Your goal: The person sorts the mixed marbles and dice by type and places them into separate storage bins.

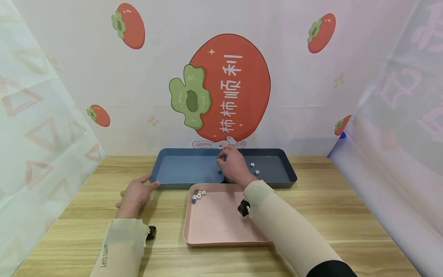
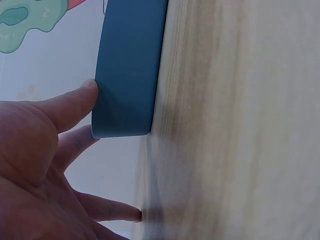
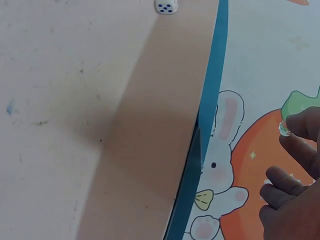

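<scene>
My right hand (image 1: 233,165) is over the place where the two back trays meet. Its thumb and index finger pinch a small clear marble (image 3: 284,129), seen in the right wrist view; the other fingers are curled loosely. My left hand (image 1: 136,194) is at the near left corner of the blue tray (image 1: 188,169), thumb and index finger touching it on either side, the other fingers spread. Two white dice (image 1: 257,172) lie in the dark grey tray (image 1: 282,169). In the pink tray (image 1: 225,227), several white dice (image 1: 199,196) cluster with a blue marble (image 1: 194,201) at the back left.
The trays stand on a wood-grain table (image 1: 166,254), the pink one in front of the other two. A white backdrop (image 1: 294,96) printed with persimmons rises right behind the blue and dark grey trays. White sheets (image 1: 391,146) hang at both sides.
</scene>
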Demonstrator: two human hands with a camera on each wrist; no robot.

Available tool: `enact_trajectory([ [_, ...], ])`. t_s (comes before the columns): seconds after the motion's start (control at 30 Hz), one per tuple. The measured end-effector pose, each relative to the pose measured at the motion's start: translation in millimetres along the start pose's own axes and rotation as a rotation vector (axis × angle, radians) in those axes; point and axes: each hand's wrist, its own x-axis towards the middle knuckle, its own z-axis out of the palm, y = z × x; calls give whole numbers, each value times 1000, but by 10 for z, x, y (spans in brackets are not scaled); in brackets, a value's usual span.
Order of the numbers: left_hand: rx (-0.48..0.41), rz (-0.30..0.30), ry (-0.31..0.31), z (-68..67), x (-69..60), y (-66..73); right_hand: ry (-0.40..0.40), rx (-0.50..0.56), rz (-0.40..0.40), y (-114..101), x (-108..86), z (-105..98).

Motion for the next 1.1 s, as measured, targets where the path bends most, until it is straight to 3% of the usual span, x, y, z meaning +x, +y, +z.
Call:
enact_trajectory([
  [1.1,7,6,24,11,-6,-1,9,15,18,52,-4,-26],
])
